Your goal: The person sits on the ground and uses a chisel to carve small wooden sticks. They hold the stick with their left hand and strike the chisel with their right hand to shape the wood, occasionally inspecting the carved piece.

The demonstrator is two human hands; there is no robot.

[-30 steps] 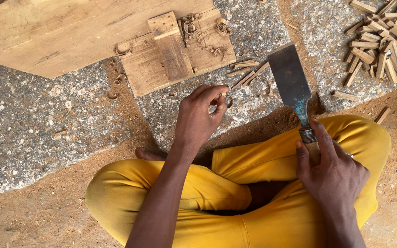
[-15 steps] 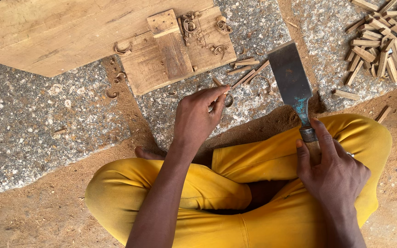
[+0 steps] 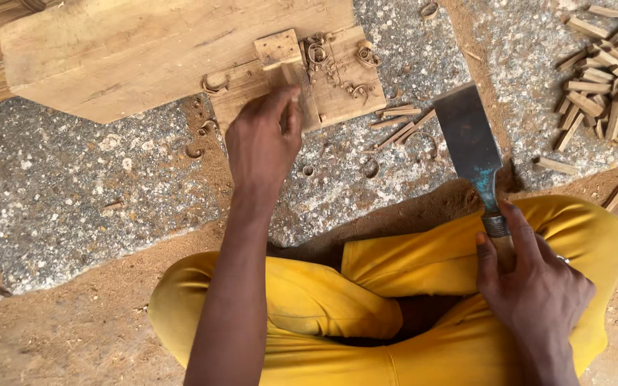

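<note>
Left hand [image 3: 262, 143] fingers closed on a small wood strip [image 3: 296, 89] atop the wooden block [image 3: 323, 82]. Right hand [image 3: 534, 289] fingers wrapped around the chisel [image 3: 470, 139] handle, blade idle. Likely positioning stage; next needs steady alignment.

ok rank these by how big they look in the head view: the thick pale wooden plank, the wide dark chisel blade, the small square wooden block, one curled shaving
1. Thick pale wooden plank
2. Wide dark chisel blade
3. Small square wooden block
4. Curled wood shaving

The block and the shaving look fairly close in size, so their order is less certain.
</note>
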